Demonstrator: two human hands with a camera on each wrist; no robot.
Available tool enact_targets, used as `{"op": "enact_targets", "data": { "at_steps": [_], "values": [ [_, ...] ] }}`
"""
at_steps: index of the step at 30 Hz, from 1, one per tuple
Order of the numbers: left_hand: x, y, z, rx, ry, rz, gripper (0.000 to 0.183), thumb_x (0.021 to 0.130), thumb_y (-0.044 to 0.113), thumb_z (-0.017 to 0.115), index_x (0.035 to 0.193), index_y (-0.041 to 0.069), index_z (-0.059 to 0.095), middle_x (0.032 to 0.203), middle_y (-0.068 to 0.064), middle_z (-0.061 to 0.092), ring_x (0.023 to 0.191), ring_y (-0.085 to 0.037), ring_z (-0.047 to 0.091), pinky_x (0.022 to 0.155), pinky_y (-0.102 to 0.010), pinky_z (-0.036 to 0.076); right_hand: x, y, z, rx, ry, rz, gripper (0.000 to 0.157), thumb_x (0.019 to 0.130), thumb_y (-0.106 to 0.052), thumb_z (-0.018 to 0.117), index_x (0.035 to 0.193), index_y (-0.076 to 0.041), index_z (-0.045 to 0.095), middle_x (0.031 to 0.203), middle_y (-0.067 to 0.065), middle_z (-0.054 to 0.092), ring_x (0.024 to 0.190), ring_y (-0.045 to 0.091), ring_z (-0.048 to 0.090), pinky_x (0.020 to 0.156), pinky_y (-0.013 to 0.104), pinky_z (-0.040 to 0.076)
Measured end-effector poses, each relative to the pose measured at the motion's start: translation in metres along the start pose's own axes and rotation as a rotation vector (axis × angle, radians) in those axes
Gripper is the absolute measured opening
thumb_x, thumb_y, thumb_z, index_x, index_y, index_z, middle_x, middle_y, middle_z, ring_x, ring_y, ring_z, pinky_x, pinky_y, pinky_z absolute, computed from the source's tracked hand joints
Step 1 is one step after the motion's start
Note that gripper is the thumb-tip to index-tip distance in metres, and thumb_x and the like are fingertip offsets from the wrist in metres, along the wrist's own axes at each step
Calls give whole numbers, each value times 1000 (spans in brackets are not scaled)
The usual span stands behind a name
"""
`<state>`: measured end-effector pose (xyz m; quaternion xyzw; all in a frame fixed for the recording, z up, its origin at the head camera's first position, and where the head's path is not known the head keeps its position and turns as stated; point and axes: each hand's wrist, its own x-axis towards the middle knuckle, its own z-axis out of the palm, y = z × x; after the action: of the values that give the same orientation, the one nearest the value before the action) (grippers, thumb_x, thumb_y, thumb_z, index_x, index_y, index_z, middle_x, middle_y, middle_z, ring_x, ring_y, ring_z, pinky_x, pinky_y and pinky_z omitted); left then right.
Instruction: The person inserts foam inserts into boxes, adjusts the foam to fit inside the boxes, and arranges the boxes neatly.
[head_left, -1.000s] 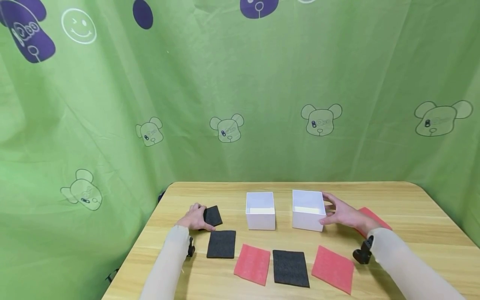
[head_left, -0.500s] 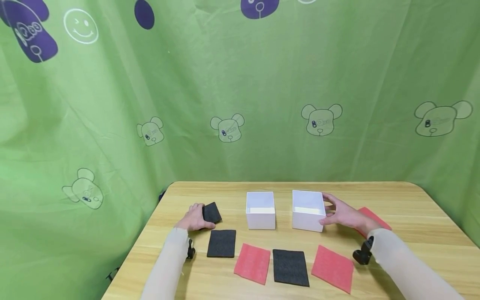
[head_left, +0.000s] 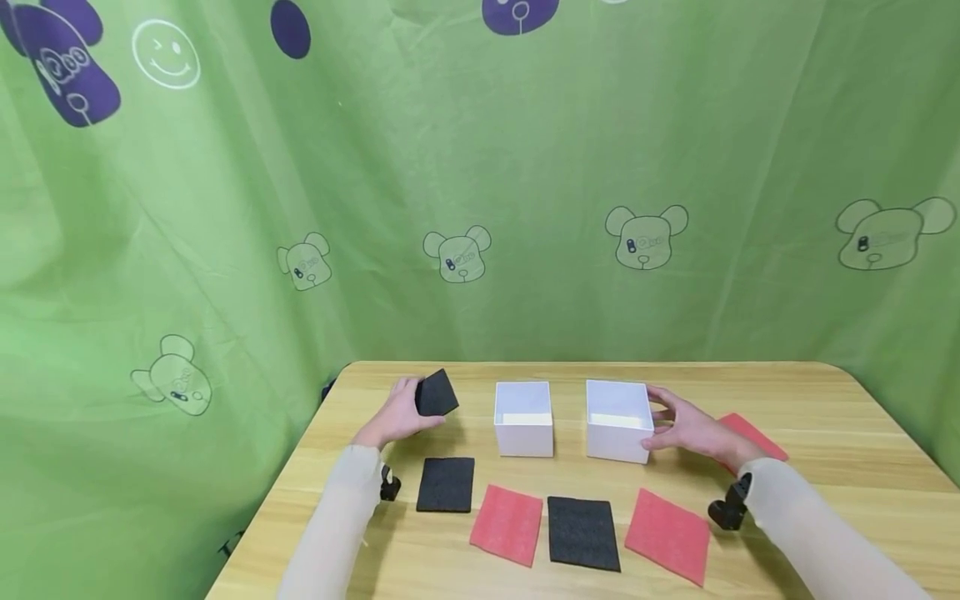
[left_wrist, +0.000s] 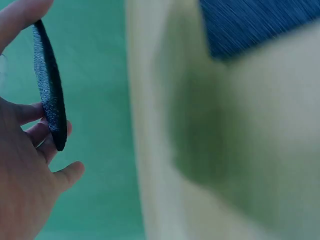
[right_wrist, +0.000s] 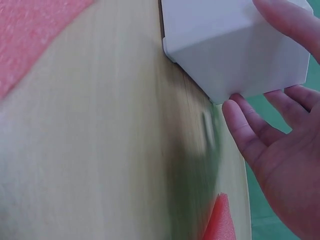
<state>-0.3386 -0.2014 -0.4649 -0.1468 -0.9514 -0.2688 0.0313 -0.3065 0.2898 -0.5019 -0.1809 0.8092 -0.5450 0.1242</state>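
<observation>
In the head view my left hand (head_left: 401, 414) holds a black foam square (head_left: 437, 393) raised over the left of the table. The left wrist view shows that foam square (left_wrist: 50, 85) edge-on, pinched between thumb and fingers. At the right white box (head_left: 618, 433), my right hand (head_left: 686, 427) grips the right side. Up close, the white box (right_wrist: 235, 55) has the thumb across one face and fingertips along its lower edge. A second white box (head_left: 524, 440) stands to the left of it, between the hands. Both boxes are open-topped.
Along the front lie a black square (head_left: 446, 485), a red square (head_left: 507, 525), another black square (head_left: 583, 533) and another red square (head_left: 668, 535). One more red square (head_left: 752, 435) lies partly behind the right forearm. A green curtain (head_left: 540, 167) hangs behind the wooden table (head_left: 840, 500).
My left hand has lifted the black foam square off the table, moving it up, away from me and slightly right. The right hand has stayed at the box.
</observation>
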Motion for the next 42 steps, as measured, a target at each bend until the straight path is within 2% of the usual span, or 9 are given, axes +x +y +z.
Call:
{"op": "enact_targets", "data": {
  "at_steps": [5,9,12,18,24,30,34,42],
  "values": [
    [5,29,-6,-32,24,86,97,59,60,68,134,10,32,126,-6,34,108,-19,35,87,-36,37,2,1,-1,0,-14,-11,99,70,-14,74,139,2,5,140,27,7,113,46,34,86,42,42],
    [9,51,-6,31,31,183,94,62,54,69,134,6,32,126,-7,34,109,-19,35,88,-36,37,4,2,-1,-1,-21,-18,100,69,-13,74,139,2,5,140,27,6,113,46,35,85,41,42],
    [10,68,-4,78,20,231,94,64,51,69,135,6,29,128,-8,34,110,-20,35,89,-37,37,4,2,-1,-4,-31,-19,100,69,-13,74,139,3,4,140,27,5,113,46,35,85,39,42],
    [13,109,2,156,-23,301,97,63,61,63,137,11,26,131,-5,34,112,-17,34,92,-34,34,1,0,0,-11,-39,-22,98,71,-14,73,139,3,4,140,27,5,113,46,35,85,39,42],
    [22,146,14,222,-61,369,95,65,66,58,137,11,28,130,-3,36,111,-15,35,93,-32,32,1,-1,-3,-11,-36,-33,99,70,-14,74,139,3,4,140,28,5,112,46,36,85,36,43],
    [30,166,35,257,-58,430,94,64,67,58,135,11,32,128,-2,39,112,-16,37,96,-32,29,4,3,-3,17,-66,-57,100,69,-8,74,138,5,2,139,30,3,111,47,35,83,31,44],
    [33,175,47,284,-81,426,96,63,73,52,135,13,32,128,0,38,115,-14,35,97,-30,27,5,4,-2,19,-77,-52,100,69,-6,73,137,6,2,139,30,3,110,47,36,83,30,45],
    [44,189,72,299,-103,437,93,66,69,54,137,14,28,133,1,34,122,-14,28,101,-28,21,6,4,-4,-4,-82,-47,102,68,-10,74,138,5,1,139,30,3,110,47,37,82,32,45]
  ]
}}
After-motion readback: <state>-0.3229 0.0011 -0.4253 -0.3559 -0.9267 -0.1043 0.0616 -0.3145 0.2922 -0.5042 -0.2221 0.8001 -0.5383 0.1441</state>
